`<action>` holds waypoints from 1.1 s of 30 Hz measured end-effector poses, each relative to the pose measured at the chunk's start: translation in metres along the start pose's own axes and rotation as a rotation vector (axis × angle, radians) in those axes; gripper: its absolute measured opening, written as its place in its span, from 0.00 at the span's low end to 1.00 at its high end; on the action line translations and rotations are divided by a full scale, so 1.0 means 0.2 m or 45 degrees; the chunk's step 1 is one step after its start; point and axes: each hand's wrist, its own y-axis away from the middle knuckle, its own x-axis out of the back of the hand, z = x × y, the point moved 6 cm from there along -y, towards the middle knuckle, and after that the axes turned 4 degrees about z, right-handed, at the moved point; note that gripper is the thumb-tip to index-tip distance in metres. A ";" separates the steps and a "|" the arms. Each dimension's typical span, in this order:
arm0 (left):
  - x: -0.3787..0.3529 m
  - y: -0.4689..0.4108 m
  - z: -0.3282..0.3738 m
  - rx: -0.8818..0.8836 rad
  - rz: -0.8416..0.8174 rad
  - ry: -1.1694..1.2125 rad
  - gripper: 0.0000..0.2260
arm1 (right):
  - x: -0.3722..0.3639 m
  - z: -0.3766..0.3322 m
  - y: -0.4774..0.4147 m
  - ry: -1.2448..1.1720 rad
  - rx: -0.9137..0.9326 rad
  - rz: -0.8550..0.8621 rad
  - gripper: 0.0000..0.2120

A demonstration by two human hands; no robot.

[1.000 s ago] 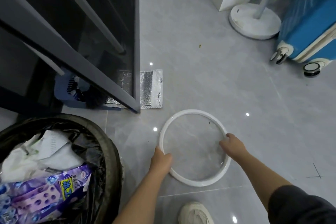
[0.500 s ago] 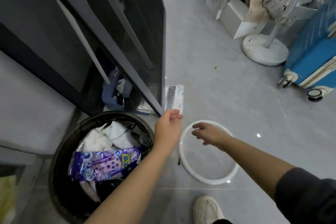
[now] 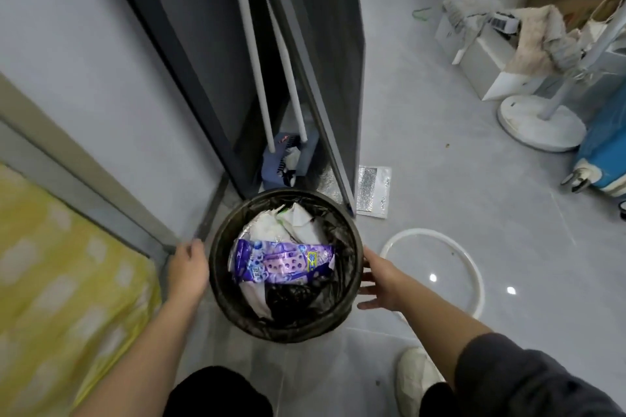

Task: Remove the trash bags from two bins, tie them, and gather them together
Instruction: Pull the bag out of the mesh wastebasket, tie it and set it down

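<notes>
Fingers spread and empty, my left hand (image 3: 188,269) and right hand (image 3: 380,281) flank the bin (image 3: 288,332) at nine and three o'clock. Next, I should pinch free the edge of the black trash bag (image 3: 340,234).

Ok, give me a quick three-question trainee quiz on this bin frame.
1. True or false: the trash bag has been lifted out of the bin.
2. Where does the white ring lie? A) on the bin's rim B) on the floor, right of the bin C) inside the bin
3. Fill in: the wrapper lying uppermost in the bin is mostly ____.
Key: 1 false, the bag lines the bin; 2 B; 3 purple.
</notes>
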 end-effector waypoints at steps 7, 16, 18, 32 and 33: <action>-0.15 0.14 -0.36 0.717 -0.435 0.503 0.25 | -0.06 0.10 0.03 -0.156 -0.080 0.090 0.18; -0.25 0.25 -0.46 0.691 -0.699 0.498 0.13 | -0.11 0.20 0.07 -0.235 -0.107 0.201 0.13; -0.25 0.28 -0.48 0.698 -0.738 0.455 0.14 | -0.14 0.24 0.09 -0.198 -0.111 0.190 0.12; -0.37 0.37 -0.47 0.721 -0.870 0.522 0.14 | -0.27 0.24 0.15 -0.411 -0.054 0.206 0.13; -0.38 0.36 -0.45 0.717 -0.837 0.524 0.13 | -0.27 0.23 0.14 -0.436 -0.038 0.237 0.13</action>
